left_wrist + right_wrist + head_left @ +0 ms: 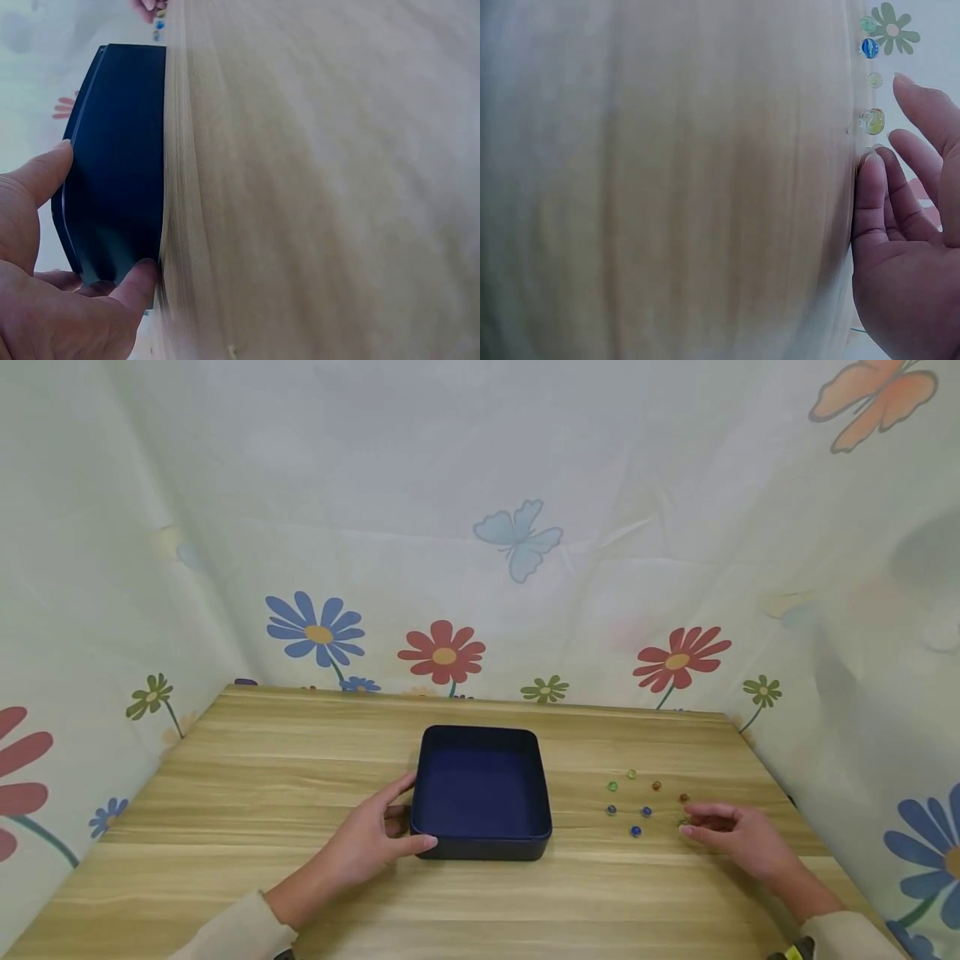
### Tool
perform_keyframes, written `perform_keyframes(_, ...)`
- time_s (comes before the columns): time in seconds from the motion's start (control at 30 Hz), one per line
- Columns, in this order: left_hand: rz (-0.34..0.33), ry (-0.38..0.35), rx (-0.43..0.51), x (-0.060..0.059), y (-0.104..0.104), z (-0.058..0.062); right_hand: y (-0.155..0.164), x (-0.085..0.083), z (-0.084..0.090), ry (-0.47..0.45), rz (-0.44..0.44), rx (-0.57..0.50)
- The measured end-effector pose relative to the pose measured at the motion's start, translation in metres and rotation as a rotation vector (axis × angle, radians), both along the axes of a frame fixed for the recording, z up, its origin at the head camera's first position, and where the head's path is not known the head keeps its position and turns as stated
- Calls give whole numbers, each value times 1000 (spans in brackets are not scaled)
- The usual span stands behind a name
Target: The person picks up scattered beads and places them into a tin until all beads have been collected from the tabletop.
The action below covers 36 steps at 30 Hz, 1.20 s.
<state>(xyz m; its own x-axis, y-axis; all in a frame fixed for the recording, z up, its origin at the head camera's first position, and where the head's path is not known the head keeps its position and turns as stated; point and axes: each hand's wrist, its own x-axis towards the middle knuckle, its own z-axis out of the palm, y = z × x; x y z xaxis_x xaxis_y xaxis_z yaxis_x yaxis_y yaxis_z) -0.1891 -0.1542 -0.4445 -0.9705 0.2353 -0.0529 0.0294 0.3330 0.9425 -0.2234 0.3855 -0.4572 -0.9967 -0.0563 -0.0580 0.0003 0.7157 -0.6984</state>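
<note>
The right hand (742,843) extends over the right part of a wooden table (315,760), thumb and forefinger parted by a narrow gap, with nothing seen held between them. A yellow-green marble (874,121) lies on the table just beyond these tips, before the gap and toward the person's left; being round, it presents no long axis, and the right hand is much the nearer of the two. Three blue marbles (647,812), two green marbles (612,786) and two brown marbles (656,785) form a loose group to its left and farther back. The roughly square box (483,850), dark blue, stands open side up near the middle of the table, well apart from the right fingers; the left hand (367,835) grips its near left corner, thumb on the near wall, other fingers along the left side. Not resolved: whether the right fingertips touch the yellow-green marble, hard to make out in the head view; the left fingers, partly hidden; the box's inside, out of sight in the left wrist view
</note>
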Motion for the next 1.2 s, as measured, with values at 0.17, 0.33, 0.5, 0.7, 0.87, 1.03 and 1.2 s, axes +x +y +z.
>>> perform_keyframes(0.17, -10, -15, 41, 0, 0, 1, 0, 0, 1, -1, 17, -8)
perform_keyframes(0.33, -31, -27, 66, 0, 0, 0, 1, 0, 2, -28, 24, -23)
perform_keyframes(0.5, -28, -42, 77, 0, -1, -2, 2, -1, 0, -42, 30, -20)
perform_keyframes(0.7, -10, -41, 81, 0, -2, -3, 3, -3, 0, -37, 53, -24)
perform_keyframes(0.87, 2, -26, 61, -1, -3, -3, 3, -4, -1, -31, 61, -8)
perform_keyframes(1.03, 5, -23, 60, -1, -2, -3, 2, -5, 1, -20, 57, 11)
perform_keyframes(1.2, 4, -26, 65, -1, -1, -2, 2, -5, 1, -17, 50, 46)
